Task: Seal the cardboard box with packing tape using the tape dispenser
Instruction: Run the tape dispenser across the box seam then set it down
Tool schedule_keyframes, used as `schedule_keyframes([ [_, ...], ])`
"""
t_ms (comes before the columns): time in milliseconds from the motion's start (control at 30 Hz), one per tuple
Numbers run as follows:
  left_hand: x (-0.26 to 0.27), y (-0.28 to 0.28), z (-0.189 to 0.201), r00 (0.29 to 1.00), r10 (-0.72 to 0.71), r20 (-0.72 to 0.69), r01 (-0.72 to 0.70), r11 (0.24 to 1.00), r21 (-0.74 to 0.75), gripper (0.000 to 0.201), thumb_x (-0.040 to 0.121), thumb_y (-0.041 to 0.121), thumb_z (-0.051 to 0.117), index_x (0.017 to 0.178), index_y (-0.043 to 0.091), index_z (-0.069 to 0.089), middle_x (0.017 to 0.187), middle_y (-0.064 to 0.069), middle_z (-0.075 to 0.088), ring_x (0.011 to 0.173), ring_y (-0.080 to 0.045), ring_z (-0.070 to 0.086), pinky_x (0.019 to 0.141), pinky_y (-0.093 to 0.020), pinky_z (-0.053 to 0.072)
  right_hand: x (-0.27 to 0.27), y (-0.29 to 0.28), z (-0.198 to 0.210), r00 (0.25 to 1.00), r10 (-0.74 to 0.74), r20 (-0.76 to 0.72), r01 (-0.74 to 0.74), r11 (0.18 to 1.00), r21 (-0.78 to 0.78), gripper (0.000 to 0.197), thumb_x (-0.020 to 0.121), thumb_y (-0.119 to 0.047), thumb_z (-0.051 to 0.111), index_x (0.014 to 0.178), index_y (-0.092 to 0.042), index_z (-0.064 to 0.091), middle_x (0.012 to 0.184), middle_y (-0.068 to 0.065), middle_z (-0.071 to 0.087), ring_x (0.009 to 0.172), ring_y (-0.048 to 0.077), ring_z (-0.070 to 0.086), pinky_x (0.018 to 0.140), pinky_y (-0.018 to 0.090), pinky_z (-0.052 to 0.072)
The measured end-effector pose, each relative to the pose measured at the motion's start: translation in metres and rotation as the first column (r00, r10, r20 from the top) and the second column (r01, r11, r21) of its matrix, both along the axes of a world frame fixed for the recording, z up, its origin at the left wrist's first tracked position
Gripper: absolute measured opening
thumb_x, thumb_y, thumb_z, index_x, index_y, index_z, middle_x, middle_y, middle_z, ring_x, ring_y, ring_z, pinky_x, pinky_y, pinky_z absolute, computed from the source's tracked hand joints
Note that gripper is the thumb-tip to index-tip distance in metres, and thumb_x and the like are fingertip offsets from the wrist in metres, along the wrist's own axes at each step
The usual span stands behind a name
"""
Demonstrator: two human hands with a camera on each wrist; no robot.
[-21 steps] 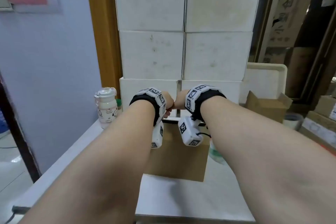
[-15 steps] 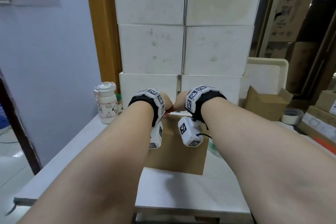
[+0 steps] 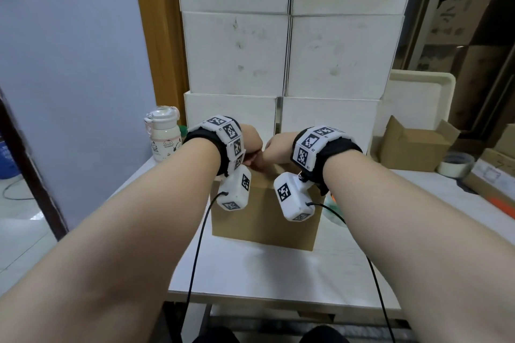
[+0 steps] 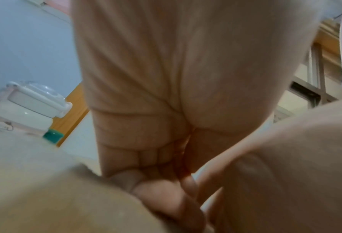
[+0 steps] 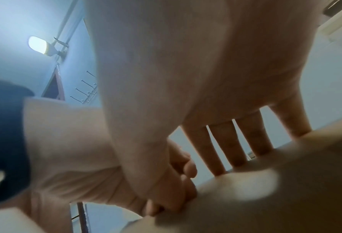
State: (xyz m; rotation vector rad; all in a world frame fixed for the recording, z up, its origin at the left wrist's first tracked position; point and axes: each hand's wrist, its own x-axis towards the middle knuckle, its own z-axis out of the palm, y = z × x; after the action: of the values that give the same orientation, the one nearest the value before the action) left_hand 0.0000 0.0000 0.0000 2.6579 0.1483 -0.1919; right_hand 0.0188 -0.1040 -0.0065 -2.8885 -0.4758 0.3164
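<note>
A brown cardboard box (image 3: 264,220) stands in the middle of the white table (image 3: 278,267). Both hands rest on its top near the far edge, almost touching each other. My right hand (image 3: 278,147) has straight, spread fingers (image 5: 226,151) whose tips press on the cardboard flap (image 5: 285,189). My left hand (image 3: 250,145) lies beside it, its fingers (image 4: 146,157) bent down toward the flap; whether they grip anything is hidden. A greenish clear object with an orange part (image 3: 333,202) peeks out right of the box, mostly hidden by my right forearm.
White boxes (image 3: 289,58) are stacked against the table's back. A pink-white bottle (image 3: 164,133) stands at back left. At the right are an open small cardboard box (image 3: 415,147), a tape roll (image 3: 457,164) and more cartons (image 3: 496,175).
The head view has tilted down, showing more of the near table edge and the cables. Both hands stay on the box top, nearly unmoved.
</note>
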Motion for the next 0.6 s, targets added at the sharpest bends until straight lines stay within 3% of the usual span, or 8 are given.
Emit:
schedule_keyframes([
  [133, -0.002, 0.006, 0.001, 0.999, -0.043, 0.03, 0.041, 0.998, 0.052, 0.032, 0.096, 0.015, 0.045, 0.064, 0.019, 0.044, 0.066, 0.006, 0.047, 0.055, -0.004, 0.045, 0.048, -0.013, 0.04, 0.001, 0.003, -0.003, 0.999, 0.022, -0.04, -0.021, 0.999, 0.029, 0.063, 0.042, -0.058, 0.065, 0.093, -0.022, 0.069, 0.098, 0.002, 0.071, 0.088, 0.02, 0.066, 0.085, 0.031, 0.051],
  [267, -0.003, 0.008, 0.001, 0.998, -0.055, 0.004, 0.055, 0.997, 0.047, 0.032, 0.097, 0.013, 0.043, 0.065, 0.018, 0.045, 0.066, 0.005, 0.047, 0.054, -0.003, 0.044, 0.033, -0.006, 0.038, 0.001, 0.003, -0.003, 0.983, 0.097, -0.155, -0.092, 0.995, 0.037, 0.059, 0.051, -0.06, 0.075, 0.097, -0.024, 0.067, 0.088, -0.004, 0.07, 0.084, 0.016, 0.065, 0.08, 0.028, 0.051],
  [333, -0.001, 0.008, 0.001, 0.998, -0.059, -0.008, 0.059, 0.998, 0.01, 0.033, 0.096, 0.011, 0.043, 0.064, 0.017, 0.046, 0.065, 0.003, 0.049, 0.053, -0.004, 0.045, 0.034, -0.007, 0.04, 0.0, 0.002, -0.001, 0.973, 0.127, -0.192, -0.119, 0.992, 0.05, 0.054, 0.054, -0.059, 0.077, 0.096, -0.026, 0.066, 0.085, -0.006, 0.069, 0.084, 0.015, 0.064, 0.078, 0.026, 0.05],
  [433, 0.005, 0.007, 0.001, 0.995, -0.062, -0.074, 0.056, 0.995, -0.08, 0.034, 0.094, 0.006, 0.043, 0.061, 0.011, 0.053, 0.056, -0.001, 0.056, 0.041, -0.007, 0.05, 0.049, -0.016, 0.047, -0.001, -0.002, 0.002, 0.977, 0.139, -0.159, -0.134, 0.99, 0.044, 0.049, 0.067, -0.054, 0.074, 0.106, -0.026, 0.063, 0.077, -0.009, 0.061, 0.084, 0.014, 0.057, 0.065, 0.02, 0.041],
  [500, 0.007, 0.007, -0.001, 0.996, -0.053, -0.069, 0.04, 0.982, -0.182, 0.024, 0.092, 0.006, 0.047, 0.072, 0.006, 0.059, 0.061, -0.003, 0.06, 0.048, -0.01, 0.054, 0.071, -0.025, 0.054, 0.001, -0.006, 0.001, 0.984, 0.14, -0.111, -0.138, 0.99, 0.027, 0.058, 0.072, -0.053, 0.072, 0.121, -0.025, 0.057, 0.088, -0.009, 0.06, 0.089, 0.013, 0.053, 0.063, 0.019, 0.036],
  [533, 0.007, 0.006, -0.003, 0.998, -0.05, -0.047, 0.041, 0.983, -0.18, 0.017, 0.091, 0.007, 0.049, 0.079, 0.006, 0.062, 0.067, -0.003, 0.061, 0.055, -0.011, 0.054, 0.082, -0.029, 0.054, 0.003, -0.008, 0.0, 0.986, 0.139, -0.093, -0.137, 0.99, 0.025, 0.062, 0.073, -0.055, 0.071, 0.126, -0.026, 0.053, 0.1, -0.008, 0.061, 0.094, 0.014, 0.052, 0.068, 0.019, 0.037],
  [600, 0.008, 0.006, -0.009, 0.997, -0.058, 0.05, 0.064, 0.989, -0.135, 0.011, 0.087, 0.013, 0.055, 0.091, 0.012, 0.066, 0.077, -0.001, 0.063, 0.067, -0.012, 0.056, 0.084, -0.029, 0.052, 0.007, -0.013, -0.001, 0.988, 0.139, -0.072, -0.138, 0.99, 0.007, 0.068, 0.073, -0.059, 0.067, 0.132, -0.032, 0.047, 0.124, -0.006, 0.057, 0.104, 0.014, 0.051, 0.083, 0.023, 0.035],
])
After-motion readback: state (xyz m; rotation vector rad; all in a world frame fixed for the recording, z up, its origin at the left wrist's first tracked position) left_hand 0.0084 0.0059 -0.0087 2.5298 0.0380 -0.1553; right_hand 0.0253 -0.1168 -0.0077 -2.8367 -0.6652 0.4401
